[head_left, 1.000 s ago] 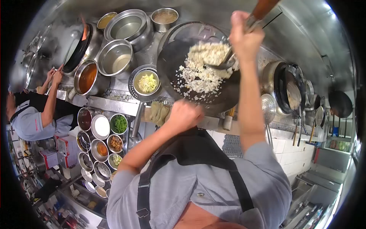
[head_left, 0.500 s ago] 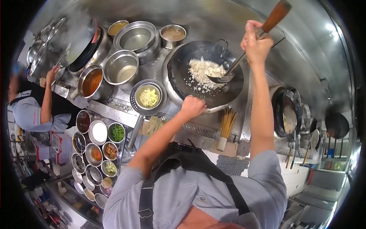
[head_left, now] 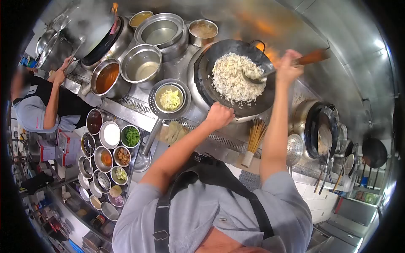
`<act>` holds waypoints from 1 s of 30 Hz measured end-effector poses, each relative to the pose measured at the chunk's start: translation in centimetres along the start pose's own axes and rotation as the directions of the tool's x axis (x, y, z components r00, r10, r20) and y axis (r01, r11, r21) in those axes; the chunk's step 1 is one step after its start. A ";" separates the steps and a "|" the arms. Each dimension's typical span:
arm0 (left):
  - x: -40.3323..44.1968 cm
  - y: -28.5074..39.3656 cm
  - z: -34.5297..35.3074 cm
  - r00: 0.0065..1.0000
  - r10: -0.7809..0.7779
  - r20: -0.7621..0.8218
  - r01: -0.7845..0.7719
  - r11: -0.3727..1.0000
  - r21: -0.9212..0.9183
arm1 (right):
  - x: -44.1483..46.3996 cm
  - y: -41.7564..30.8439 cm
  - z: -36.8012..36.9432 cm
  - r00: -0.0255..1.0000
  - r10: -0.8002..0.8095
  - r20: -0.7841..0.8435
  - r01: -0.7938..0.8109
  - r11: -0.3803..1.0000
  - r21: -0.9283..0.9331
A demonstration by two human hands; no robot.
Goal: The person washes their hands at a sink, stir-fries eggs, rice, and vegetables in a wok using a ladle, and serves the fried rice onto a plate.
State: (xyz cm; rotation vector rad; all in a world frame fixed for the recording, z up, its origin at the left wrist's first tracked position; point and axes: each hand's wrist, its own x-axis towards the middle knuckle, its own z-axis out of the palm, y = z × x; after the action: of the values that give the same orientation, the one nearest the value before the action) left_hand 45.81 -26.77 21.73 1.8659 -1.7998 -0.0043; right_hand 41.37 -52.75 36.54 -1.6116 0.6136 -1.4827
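Observation:
Fried rice (head_left: 240, 78) with pale bits lies in a large dark wok (head_left: 253, 109). My left hand (head_left: 219, 115) is closed at the wok's near edge; the part it grips is hidden under the fingers. A ladle (head_left: 252, 79) with a wooden handle is held in my right hand (head_left: 289, 66), at the wok's right side. Its bowl rests in the rice, pointing left. The wok's far loop handle (head_left: 258, 44) stands free. Left of the wok, a small bowl of chopped pale-green vegetable (head_left: 170, 100) sits on a perforated strainer (head_left: 154, 110).
Orange flames (head_left: 272, 52) rise behind the wok. Pots of liquid (head_left: 141, 69) stand on the left. Several seasoning bowls (head_left: 110, 135) line the lower left. A bamboo brush (head_left: 255, 137) lies in front. A co-worker (head_left: 40, 105) handles another wok at far left.
The rice has spread over more of the wok. My right hand has lowered, and the ladle lies flatter. Flames now show behind the wok. The whole view has shifted slightly.

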 end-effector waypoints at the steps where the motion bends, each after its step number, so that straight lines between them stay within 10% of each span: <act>1: -0.3 0.1 0.0 1.000 0.006 -0.002 -0.006 1.000 0.005 | -0.9 3.4 -0.7 0.999 -0.026 -0.047 0.027 1.000 0.007; 5: -0.3 0.1 -0.4 0.999 0.011 0.046 -0.013 0.999 0.044 | -2.4 -7.0 1.2 0.922 0.216 0.321 -0.292 0.933 0.212; 16: -0.4 -0.4 -0.4 0.998 0.053 0.018 -0.053 0.999 -0.006 | -3.7 -8.1 3.9 0.998 -0.043 -0.036 0.051 0.963 0.263; 21: -2.2 1.7 -1.5 0.996 0.044 0.077 -0.051 0.995 0.091 | -5.3 -5.5 5.5 0.894 0.126 0.430 -0.115 0.992 -0.052; 22: -3.6 3.3 -3.5 0.995 0.044 0.089 -0.048 0.998 0.040 | -6.6 -8.7 4.9 0.901 0.119 0.417 -0.060 0.987 -0.151; 23: -3.8 4.2 -5.8 0.994 0.062 0.091 -0.063 0.998 0.009 | -7.7 -10.6 4.6 0.905 -0.227 0.359 0.318 0.922 -0.221; 25: -3.2 3.7 -7.6 0.998 0.027 0.058 -0.025 0.999 -0.042 | -9.2 -9.9 4.0 0.879 -0.330 0.344 0.401 0.902 -0.160; 30: -11.0 1.5 -4.0 0.997 0.077 0.019 -0.077 0.997 0.025 | -1.6 -10.5 2.6 0.944 -0.008 0.329 0.127 0.931 -0.342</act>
State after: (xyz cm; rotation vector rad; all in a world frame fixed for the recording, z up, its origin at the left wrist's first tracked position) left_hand 44.67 -15.02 21.72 1.8184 -1.8913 0.0300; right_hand 41.67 -45.33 44.49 -2.1267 0.6718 -1.1585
